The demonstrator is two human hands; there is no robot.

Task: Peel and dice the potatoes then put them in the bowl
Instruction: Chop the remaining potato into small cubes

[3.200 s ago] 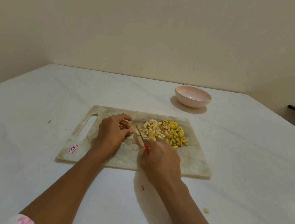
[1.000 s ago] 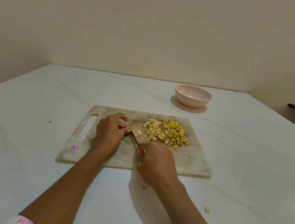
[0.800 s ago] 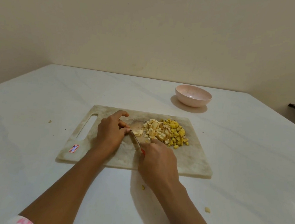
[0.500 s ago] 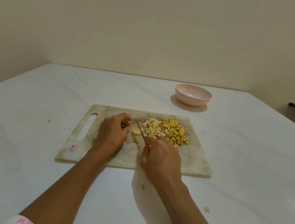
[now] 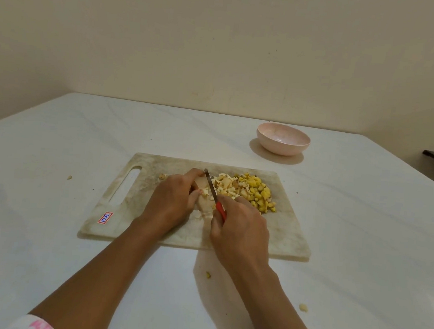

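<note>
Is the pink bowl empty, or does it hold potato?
Empty: the pink bowl shows a bare inside, as far as visible, and the diced potato lies piled on the cutting board.

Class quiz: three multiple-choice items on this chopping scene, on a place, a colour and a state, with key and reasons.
1. Where is the bowl? A on the cutting board; B on the table, beyond the board's far right corner; C in a hand.
2. What colour is the knife handle? A red; B black; C blue.
3. The bowl is: A full; B empty; C overturned.
Key: 1 B, it stands apart from the board. 2 A, red shows above the right hand. 3 B, its inside is bare.
</note>
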